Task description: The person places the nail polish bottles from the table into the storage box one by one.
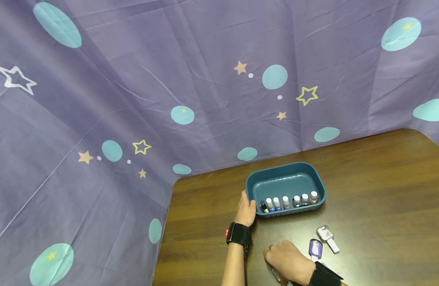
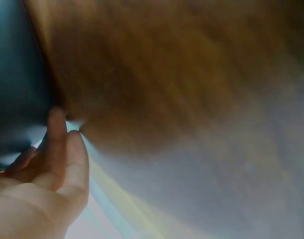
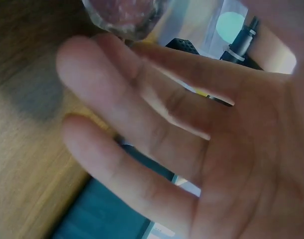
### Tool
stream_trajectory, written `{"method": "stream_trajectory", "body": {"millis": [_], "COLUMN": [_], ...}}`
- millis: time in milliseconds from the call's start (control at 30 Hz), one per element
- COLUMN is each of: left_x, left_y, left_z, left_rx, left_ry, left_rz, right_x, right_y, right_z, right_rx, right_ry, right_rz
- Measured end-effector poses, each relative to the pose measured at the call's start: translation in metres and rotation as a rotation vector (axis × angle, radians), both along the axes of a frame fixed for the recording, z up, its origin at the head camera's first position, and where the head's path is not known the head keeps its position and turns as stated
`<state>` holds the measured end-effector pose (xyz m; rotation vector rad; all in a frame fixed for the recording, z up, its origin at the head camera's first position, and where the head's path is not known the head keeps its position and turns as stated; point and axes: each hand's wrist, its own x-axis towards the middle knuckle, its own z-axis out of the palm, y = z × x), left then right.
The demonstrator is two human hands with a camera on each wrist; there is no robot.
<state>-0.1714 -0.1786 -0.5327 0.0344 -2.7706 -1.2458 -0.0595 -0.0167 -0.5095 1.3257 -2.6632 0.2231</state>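
A teal basket (image 1: 287,184) holds several small nail polish bottles (image 1: 285,201) in a row along its near wall, most with white caps. My left hand (image 1: 246,210) rests against the basket's left end near the front corner. In the left wrist view its loosely extended fingers (image 2: 74,154) touch the outer wall. Closer to me, my right hand (image 1: 289,260) is low over the table with fingers bent but apart, nothing in its palm. Right at its fingertips in the right wrist view is a glittery clear bottle (image 3: 127,17), partly hidden under the hand in the head view.
Right of my right hand, a purple bottle (image 1: 315,249) and a clear, glitter-filled bottle (image 1: 326,234) with a white handle lie on the wooden table (image 1: 376,198). A purple patterned cloth (image 1: 219,79) hangs behind and along the left edge.
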Motion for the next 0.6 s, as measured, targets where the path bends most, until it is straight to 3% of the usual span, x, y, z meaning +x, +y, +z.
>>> {"method": "stream_trajectory", "body": {"millis": [267,600], "left_x": [0.0007,0.0001], "left_y": [-0.0014,-0.0015], "left_z": [-0.0009,-0.0004], "left_rx": [-0.004,-0.002], "left_ry": [-0.011,-0.023], "left_rz": [-0.004,-0.001], "right_x": [-0.0006,-0.0069], "right_y": [-0.0004,-0.0022], "right_z": [-0.0056,-0.0052], "right_rx": [-0.069,-0.073], "right_ry": [0.066,0.028], "right_rz": [0.021,0.087]}}
